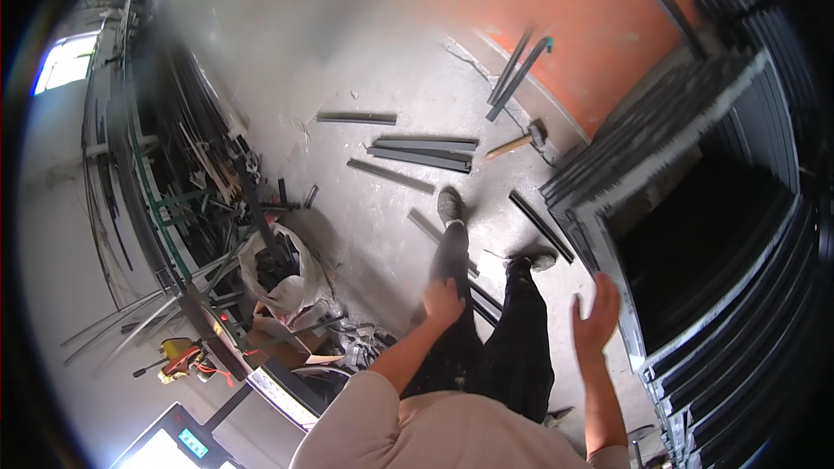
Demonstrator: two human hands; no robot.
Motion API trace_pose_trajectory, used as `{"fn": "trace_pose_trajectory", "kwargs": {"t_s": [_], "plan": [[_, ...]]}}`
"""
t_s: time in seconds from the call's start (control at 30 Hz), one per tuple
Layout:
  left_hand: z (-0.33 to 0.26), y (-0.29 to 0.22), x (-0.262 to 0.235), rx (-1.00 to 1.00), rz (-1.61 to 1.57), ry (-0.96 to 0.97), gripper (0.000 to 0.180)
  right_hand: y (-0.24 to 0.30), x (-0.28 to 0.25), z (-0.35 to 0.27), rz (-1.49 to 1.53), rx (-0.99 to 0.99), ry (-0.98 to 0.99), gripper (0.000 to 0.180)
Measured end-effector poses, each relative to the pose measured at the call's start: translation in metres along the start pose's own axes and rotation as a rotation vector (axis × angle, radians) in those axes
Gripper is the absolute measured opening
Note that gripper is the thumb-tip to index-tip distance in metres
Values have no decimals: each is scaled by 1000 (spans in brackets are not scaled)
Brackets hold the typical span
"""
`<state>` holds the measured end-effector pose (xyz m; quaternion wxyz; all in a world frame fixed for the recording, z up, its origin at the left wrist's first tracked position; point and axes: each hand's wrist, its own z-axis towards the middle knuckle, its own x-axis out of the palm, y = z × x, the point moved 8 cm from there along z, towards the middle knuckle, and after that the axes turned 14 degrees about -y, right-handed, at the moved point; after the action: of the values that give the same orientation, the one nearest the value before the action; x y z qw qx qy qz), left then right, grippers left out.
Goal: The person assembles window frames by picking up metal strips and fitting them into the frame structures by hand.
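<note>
My left hand [444, 301] hangs in front of my left thigh, fingers loosely bent, with nothing visible in it. My right hand [597, 317] is raised beside the stacked dark metal frames [621, 295], its fingers apart and nothing in them; whether it touches the nearest frame I cannot tell. On the floor ahead of my feet lie several dark metal profile pieces [421, 156]. Another dark strip [540, 226] lies between my right shoe and the frames. A hammer [508, 148] with a wooden handle rests on the floor further ahead.
At left, a white sack [304, 282] holds dark offcuts near a rack of long profiles [187, 113]. A yellow tool [178, 354] and a lit display [193, 443] are at lower left. Two strips [521, 78] lie beside the orange floor area [582, 35]. Frame stacks line the right.
</note>
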<state>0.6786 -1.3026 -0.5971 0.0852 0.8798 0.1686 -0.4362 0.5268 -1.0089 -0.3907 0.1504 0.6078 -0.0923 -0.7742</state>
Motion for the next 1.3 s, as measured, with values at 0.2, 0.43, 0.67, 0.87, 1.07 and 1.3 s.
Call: {"fn": "trace_pose_trajectory", "kwargs": {"t_s": [0.2,0.43,0.67,0.87,1.07,1.3], "plan": [[58,63,55,-180,-49,150,60,111,281,-37,489,57,489,59],[139,28,102,13,-234,-76,28,105,606,-40,-61,-447,769,58],[197,-35,135,-170,-847,85,31,141,783,36,-150,-561,679,113],[209,-63,130,-215,-1061,40,23,117,832,-58,-217,-626,486,102],[221,-60,121,-334,-1126,39,19,118,830,-63,-198,-515,554,98],[229,-56,115,-392,-1167,-85,24,118,826,-47,-195,-453,755,101]]}}
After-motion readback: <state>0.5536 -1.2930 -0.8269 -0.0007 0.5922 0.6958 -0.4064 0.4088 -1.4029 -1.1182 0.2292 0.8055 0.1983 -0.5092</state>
